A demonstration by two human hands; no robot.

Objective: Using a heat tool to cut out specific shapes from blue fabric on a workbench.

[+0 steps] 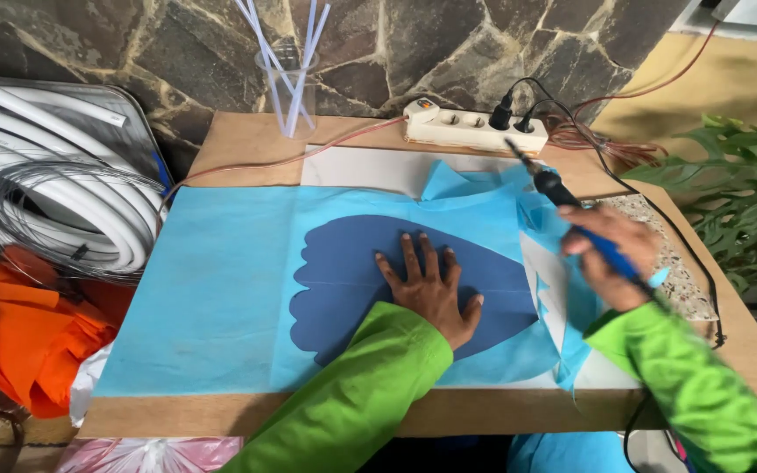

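Head view: your left hand (431, 285) presses flat, fingers spread, on the dark blue cutout (352, 289) lying on the light blue sheet (212, 289), while your right hand (611, 254) grips the hot-tip tool (562, 197), its long axis angled up-left, to the cutout's right.

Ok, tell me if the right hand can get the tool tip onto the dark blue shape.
Probably yes. The right hand holds the blue tool just right of the dark blue shape, nothing between them; the left hand covers only its middle.

Tool tip (512, 147) blurred (cord partly hidden)
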